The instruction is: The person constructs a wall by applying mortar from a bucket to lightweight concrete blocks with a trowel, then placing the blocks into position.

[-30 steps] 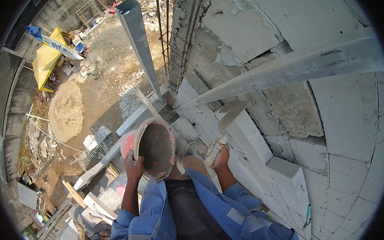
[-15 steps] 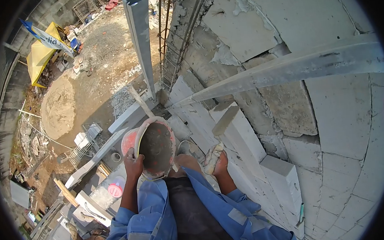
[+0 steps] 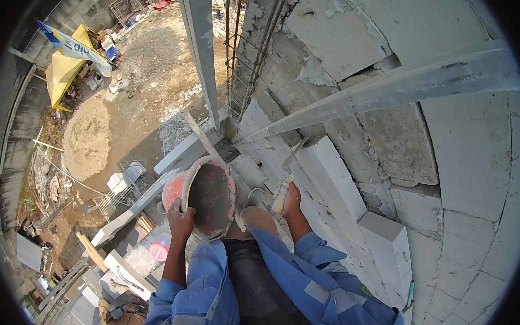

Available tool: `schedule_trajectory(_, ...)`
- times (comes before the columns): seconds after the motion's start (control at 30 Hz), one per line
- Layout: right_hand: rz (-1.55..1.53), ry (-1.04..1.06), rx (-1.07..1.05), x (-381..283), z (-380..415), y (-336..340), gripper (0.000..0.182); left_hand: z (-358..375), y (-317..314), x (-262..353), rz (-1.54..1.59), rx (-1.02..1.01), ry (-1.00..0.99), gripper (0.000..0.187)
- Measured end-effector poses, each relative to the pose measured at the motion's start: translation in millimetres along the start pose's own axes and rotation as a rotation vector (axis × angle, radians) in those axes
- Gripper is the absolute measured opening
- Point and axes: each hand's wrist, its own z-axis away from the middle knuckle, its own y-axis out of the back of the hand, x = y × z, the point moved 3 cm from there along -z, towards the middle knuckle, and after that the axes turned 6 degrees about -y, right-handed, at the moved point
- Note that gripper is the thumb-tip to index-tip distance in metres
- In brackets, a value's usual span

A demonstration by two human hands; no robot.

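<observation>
Head view: left hand (image 3: 180,218) grips bucket (image 3: 206,196) rim, tilted for reach; right hand (image 3: 289,199) closed on trowel handle (image 3: 280,197) beside bucket, against block (image 3: 331,179).

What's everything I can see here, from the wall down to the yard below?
Bucket: one, red, mortar-grey inside, held at its rim.
Trowel: one, grey, against the block edge.
Wall blocks: many, pale grey, right side.
Metal rails: two, grey, one across the wall, one upright.
Rebar: several rods, rusty, top centre.
Sand heap: one, tan, in the yard.
Tarp: one, yellow, top left.
Left hand: fingers grip the bucket.
Right hand: grips the mortar-caked trowel handle.
</observation>
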Motion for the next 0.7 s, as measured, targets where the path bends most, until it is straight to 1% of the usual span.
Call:
schedule_trajectory(0.03,-0.019,0.028,0.064,-5,12,-12,0.025,0,0,0,0.002,-0.002,-0.005,0.020)
schedule_trajectory(0.07,-0.039,0.058,0.129,-8,19,-19,0.024,0,0,-3,0.020,-0.005,0.036,0.020)
schedule_trajectory(0.1,-0.037,0.066,0.130,-3,23,-19,0.024,0,-1,-6,0.041,-0.005,0.080,0.020)
schedule_trajectory(0.17,0.048,0.223,0.066,11,39,-11,0.023,2,2,-9,0.040,-0.005,0.111,0.020)
schedule_trajectory(0.2,0.113,0.264,0.056,12,45,-9,0.024,5,3,-11,0.033,-0.004,0.144,0.020)
schedule_trajectory(0.23,0.122,0.260,0.056,9,43,-7,0.024,8,2,-12,0.036,-0.002,0.153,0.020)
schedule_trajectory(0.3,0.034,0.115,-0.040,-4,30,-7,0.024,12,0,-13,0.056,0.023,0.160,0.020)
schedule_trajectory(0.33,0.034,0.112,-0.045,-11,15,-4,0.024,14,-1,-17,0.054,0.027,0.160,0.020)
schedule_trajectory(0.4,0.006,0.035,-0.085,-21,-17,-2,0.028,17,-5,-26,0.079,0.016,0.124,0.019)
schedule_trajectory(0.43,0.001,0.029,-0.086,-28,-23,-7,0.028,17,-2,-21,0.071,0.015,0.125,0.019)
schedule_trajectory(0.5,-0.077,-0.061,-0.021,-36,-33,-11,0.033,19,2,-11,0.079,-0.019,0.131,0.020)
schedule_trajectory(0.53,-0.122,-0.080,-0.009,-37,-38,-10,0.037,19,3,-11,0.076,-0.024,0.128,0.020)
schedule_trajectory(0.63,-0.115,-0.054,0.029,-30,-29,-7,0.039,18,-1,-12,0.056,-0.032,0.130,0.020)
schedule_trajectory(0.7,-0.100,-0.074,0.012,-21,-17,-7,0.039,19,-5,-14,0.092,0.011,0.123,0.020)
